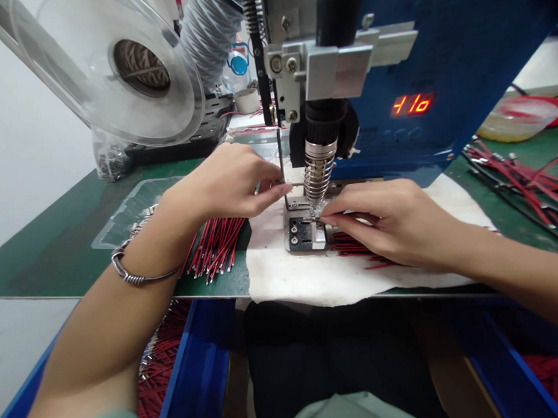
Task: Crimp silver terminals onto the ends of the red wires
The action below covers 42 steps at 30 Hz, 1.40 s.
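Observation:
My left hand (pixel 244 179) is closed in a pinch beside a thin upright metal rod (pixel 281 165), left of the machine's spring-wrapped tip (pixel 321 169). A thin rod or wire runs from its fingertips toward the tip, and whether they grip it is unclear. My right hand (pixel 385 219) pinches something tiny at the small black metal fixture (pixel 303 232), just under the tip. Its fingers hide most of that piece. Red wires (pixel 349 243) lie under my right hand, and a bundle of red wires (pixel 220 243) with silvery ends lies below my left wrist.
The blue machine (pixel 393 59) with a red lit display fills the back right. White cloth (pixel 282 277) lies under the fixture. A clear reel (pixel 112 62), a plastic tray (pixel 129 204), and red and black cables (pixel 530 183) stand around. Blue bins (pixel 206 344) sit below the table edge.

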Tool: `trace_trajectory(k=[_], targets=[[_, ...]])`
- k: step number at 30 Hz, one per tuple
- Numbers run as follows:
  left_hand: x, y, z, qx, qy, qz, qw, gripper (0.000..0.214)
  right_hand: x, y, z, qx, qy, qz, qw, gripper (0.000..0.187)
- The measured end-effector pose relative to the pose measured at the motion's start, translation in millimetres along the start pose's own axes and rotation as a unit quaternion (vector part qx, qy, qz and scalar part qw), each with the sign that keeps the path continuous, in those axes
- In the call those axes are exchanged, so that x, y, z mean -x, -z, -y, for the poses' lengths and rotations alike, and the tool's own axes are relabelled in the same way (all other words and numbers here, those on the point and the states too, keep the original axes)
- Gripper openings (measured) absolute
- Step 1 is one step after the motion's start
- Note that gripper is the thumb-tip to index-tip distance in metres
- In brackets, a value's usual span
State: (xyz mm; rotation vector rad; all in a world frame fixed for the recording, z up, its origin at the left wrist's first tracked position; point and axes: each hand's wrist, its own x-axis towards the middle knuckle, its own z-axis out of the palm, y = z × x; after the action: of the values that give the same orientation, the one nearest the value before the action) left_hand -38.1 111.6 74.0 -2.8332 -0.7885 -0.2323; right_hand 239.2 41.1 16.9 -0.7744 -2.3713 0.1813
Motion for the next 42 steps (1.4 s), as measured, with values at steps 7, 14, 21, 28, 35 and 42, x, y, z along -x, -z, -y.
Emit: trace_trajectory(k=[7, 14, 21, 28, 35, 42], targets=[[-0.6, 0.1, -0.4, -0.003, 0.006, 0.003, 1.0, 0.037, -1.1, 0.0, 0.6, -0.003, 0.005, -0.002, 1.0, 0.022], [-1.1, 0.3, -1.3, -0.001, 0.012, 0.001, 1.0, 0.039, -0.8, -0.1, 0.3, -0.01, 0.01, -0.001, 1.0, 0.02], [-0.6, -0.8, -0.1, -0.001, 0.009, 0.003, 1.0, 0.039, -1.4, -0.1, -0.3, -0.008, 0.009, -0.001, 1.0, 0.02], [-0.1, 0.2, -0.4, -0.001, 0.009, 0.005, 1.0, 0.038, -0.8, -0.4, 1.0, -0.011, -0.001, 0.002, 1.0, 0.021], [-0.9, 0.8, -1.4, 0.011, 0.007, 0.0, 1.0, 0.036, -1.1, -0.3, 0.0, -0.01, 0.011, 0.0, 1.0, 0.02], [0.0, -0.1, -1.5, 0.002, 0.014, -0.002, 1.0, 0.039, -1.0, -0.1, -0.2, -0.011, 0.006, 0.001, 1.0, 0.021]])
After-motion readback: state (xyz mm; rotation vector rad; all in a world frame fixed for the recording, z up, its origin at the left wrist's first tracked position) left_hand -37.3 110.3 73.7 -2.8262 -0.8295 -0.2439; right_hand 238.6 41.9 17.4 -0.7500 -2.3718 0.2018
